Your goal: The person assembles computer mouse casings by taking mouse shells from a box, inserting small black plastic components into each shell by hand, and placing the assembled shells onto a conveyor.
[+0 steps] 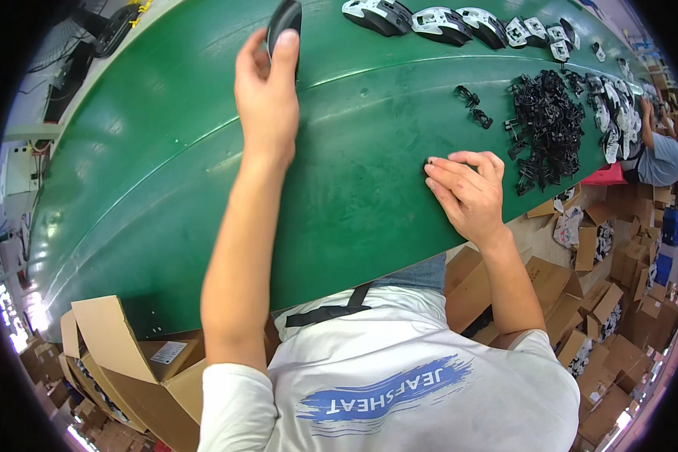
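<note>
At the far side of the green table point(354, 203), my left hand point(267, 105) grips a dark, curved computer mouse shell point(285, 15) between thumb and fingers. The shell's upper end meets the picture's edge. My right hand point(471, 188) is closed in a pinch over the table, near its front edge. A small black piece point(427, 167) shows at those fingertips, mostly hidden, so its kind is unclear. Beyond that hand lie two loose black plastic parts point(468, 96). To its right is a heap of similar black parts point(546, 124).
White-and-black mouse shells point(441, 26) line the far right side. More shells point(616, 113) cluster past the heap, near a co-worker in blue point(661, 160). Open cardboard boxes point(113, 331) stand at the front left; other boxes point(599, 369) crowd the right floor. A fan point(113, 30) is far left.
</note>
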Demonstrator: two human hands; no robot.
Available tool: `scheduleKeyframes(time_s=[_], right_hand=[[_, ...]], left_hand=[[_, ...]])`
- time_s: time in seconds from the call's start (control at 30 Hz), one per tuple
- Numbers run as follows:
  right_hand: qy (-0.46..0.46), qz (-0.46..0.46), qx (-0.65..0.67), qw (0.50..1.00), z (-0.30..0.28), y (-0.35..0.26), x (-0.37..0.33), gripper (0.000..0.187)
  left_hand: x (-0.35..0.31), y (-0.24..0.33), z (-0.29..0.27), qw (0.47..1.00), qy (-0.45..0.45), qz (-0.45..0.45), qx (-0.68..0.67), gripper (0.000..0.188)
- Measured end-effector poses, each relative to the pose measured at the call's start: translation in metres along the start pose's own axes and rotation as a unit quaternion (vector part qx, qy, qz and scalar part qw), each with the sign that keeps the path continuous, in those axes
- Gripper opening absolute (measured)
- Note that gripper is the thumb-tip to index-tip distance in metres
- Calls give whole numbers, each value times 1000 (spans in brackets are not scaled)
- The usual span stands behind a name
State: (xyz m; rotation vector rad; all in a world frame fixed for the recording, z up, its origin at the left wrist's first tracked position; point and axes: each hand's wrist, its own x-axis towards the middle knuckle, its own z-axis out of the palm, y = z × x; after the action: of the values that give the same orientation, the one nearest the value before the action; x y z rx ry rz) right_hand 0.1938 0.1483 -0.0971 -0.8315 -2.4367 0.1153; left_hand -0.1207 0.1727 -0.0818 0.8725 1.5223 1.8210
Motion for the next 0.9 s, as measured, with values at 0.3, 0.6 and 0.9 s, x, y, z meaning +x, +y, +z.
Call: scheduleKeyframes(time_s=[0.3,0.6,0.9], right_hand=[[-43,113,168,978,-7,-16,8,19],[-11,130,427,895,-38,-63,25,23],[56,187,499,844,-15,-112,50,23]], left_hand=[[-151,30,-40,897,-142,-298,-292,54],[-177,48,-57,792,-176,-373,-451,54],[-209,48,-51,852,-182,-346,-347,59]])
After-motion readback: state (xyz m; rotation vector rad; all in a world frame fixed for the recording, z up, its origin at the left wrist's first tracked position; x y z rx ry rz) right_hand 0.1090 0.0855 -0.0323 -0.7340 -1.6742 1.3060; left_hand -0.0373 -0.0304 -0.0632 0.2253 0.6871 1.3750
